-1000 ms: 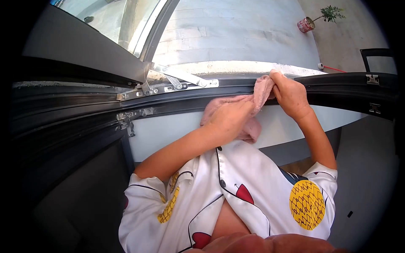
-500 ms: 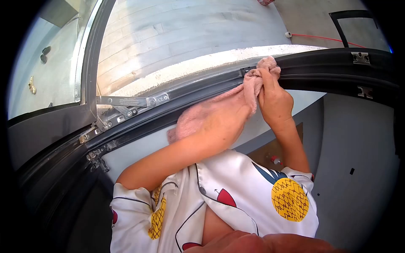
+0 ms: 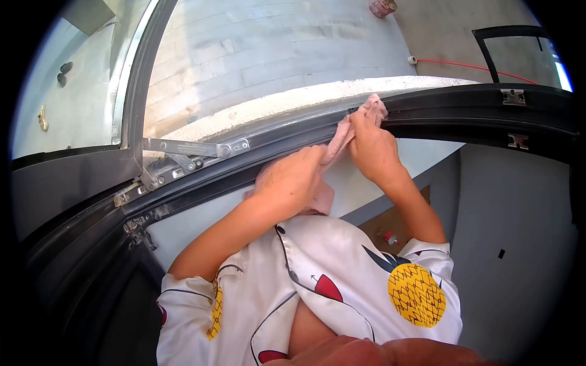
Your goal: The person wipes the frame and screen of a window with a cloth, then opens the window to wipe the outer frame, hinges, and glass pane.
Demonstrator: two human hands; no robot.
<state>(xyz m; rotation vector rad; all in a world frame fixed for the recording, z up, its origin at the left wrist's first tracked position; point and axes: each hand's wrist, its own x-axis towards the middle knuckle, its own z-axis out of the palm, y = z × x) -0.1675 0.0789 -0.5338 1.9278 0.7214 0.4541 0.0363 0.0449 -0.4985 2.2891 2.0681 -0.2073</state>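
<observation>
A pink cloth (image 3: 342, 135) is stretched between my two hands across the dark window frame (image 3: 439, 113). My left hand (image 3: 293, 180) is closed round the cloth's lower part, which hangs over the white sill (image 3: 360, 177) on the near side of the frame. Farther right, my right hand (image 3: 373, 149) grips the cloth near its bunched upper end, at the frame's track. That end rests on the rail beside a small dark fitting.
A metal hinge arm (image 3: 189, 148) joins the frame to the opened window sash (image 3: 131, 91) on the left. Metal catches (image 3: 513, 97) sit on the right rails. Outside are a red hose (image 3: 470, 63) and a reddish can (image 3: 383, 7).
My right hand has shifted slightly left and down in the view with the cloth. My left hand has moved a little left, its fingers now showing closed on the cloth. The view has also shifted slightly.
</observation>
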